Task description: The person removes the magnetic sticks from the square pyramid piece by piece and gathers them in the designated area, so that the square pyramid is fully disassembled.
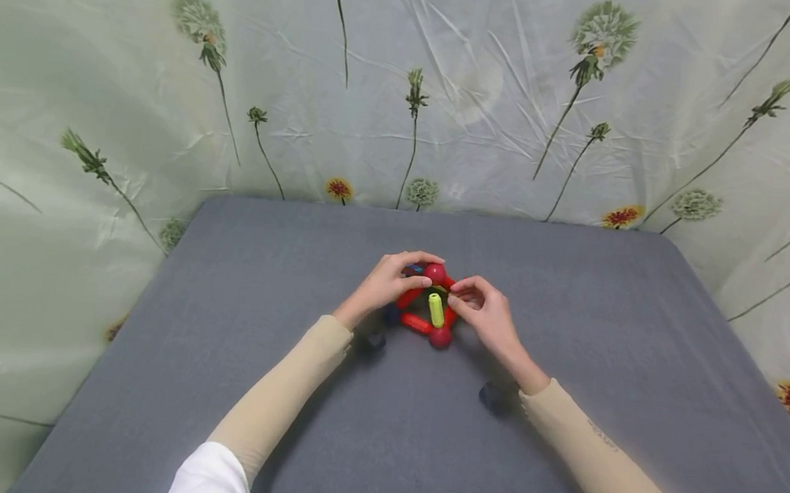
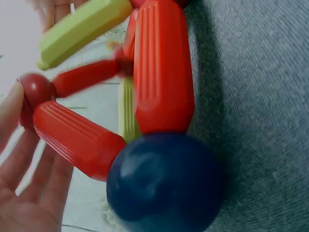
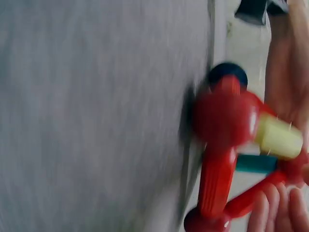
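A frame of ridged rods and balls stands on the grey table. My left hand (image 1: 393, 275) grips the red ball (image 1: 435, 274) at its top between thumb and fingers. With thumb and fingertips, my right hand (image 1: 487, 312) pinches a red rod (image 1: 450, 283) beside that ball. A yellow-green rod (image 1: 435, 310) leans up from the lower red ball (image 1: 440, 337), its upper end free. In the left wrist view a blue ball (image 2: 164, 183) joins two red rods at a near corner. The right wrist view also shows a teal rod (image 3: 257, 164) behind the frame.
The grey cloth-covered table (image 1: 300, 248) extends around the frame on all sides. Behind it hangs a pale curtain (image 1: 375, 125) printed with dandelions and flowers. Small dark blurred shapes (image 1: 492, 398) show beneath both wrists.
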`<state>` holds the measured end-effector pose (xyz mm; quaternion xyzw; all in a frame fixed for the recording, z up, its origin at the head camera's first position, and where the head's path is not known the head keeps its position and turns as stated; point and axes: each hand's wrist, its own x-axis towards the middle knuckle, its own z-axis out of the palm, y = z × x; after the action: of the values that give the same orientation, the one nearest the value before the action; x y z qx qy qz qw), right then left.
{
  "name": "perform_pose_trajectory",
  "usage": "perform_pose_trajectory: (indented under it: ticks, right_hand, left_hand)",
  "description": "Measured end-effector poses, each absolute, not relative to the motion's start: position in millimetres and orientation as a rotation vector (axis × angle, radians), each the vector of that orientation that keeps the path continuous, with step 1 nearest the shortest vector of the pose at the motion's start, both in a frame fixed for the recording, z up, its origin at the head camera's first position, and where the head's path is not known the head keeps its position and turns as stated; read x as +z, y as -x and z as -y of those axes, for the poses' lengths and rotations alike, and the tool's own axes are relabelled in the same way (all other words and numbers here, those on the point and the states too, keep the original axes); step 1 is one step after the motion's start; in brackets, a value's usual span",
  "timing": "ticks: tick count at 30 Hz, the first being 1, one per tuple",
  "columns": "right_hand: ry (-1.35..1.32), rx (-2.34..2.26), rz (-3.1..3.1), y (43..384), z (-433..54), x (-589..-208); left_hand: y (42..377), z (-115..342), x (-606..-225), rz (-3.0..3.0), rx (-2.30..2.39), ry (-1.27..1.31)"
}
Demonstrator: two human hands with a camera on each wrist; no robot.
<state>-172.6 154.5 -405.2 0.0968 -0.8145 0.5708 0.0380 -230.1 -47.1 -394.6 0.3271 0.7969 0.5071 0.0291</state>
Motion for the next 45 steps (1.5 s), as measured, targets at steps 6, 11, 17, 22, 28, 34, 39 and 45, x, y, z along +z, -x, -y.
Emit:
perform_pose_trajectory:
  ticks: [6,11,17,22,28,34,39,45]
  right_hand:
    - [-0.345,1.629,2.578,180.0,-165.0,-406.6]
    - [-0.370,1.555,2.647,177.3,-163.2,-406.6]
    - [-0.270,1.614,2.634,172.4,-154.6,-407.5]
    - [-0.202,1.667,2.609,169.0,-146.3,-406.1]
    - [-0.266,1.671,2.646,163.8,-147.1,-402.8]
    - [-0.267,1.790,2.590,173.1,-160.2,-401.2]
    - [-0.346,1.733,2.587,187.5,-162.4,-403.2]
    - [-0.399,1.636,2.639,194.1,-158.4,-406.1]
  left_hand:
    - [232.2,48.2,-396.5,-2.223,1.622,-1.093]
    - [232.9,47.0,-397.3,-2.325,1.565,-1.196]
    - [228.0,41.9,-393.2,-2.485,1.409,-1.268]
    - [228.3,36.8,-391.8,-2.519,1.424,-1.235]
    - [227.9,38.8,-392.3,-2.468,1.525,-1.130]
    - [225.4,39.2,-393.6,-2.498,1.477,-1.152]
    - [223.8,40.9,-394.3,-2.488,1.503,-1.114]
    - [223.5,39.7,-395.4,-2.453,1.531,-1.123]
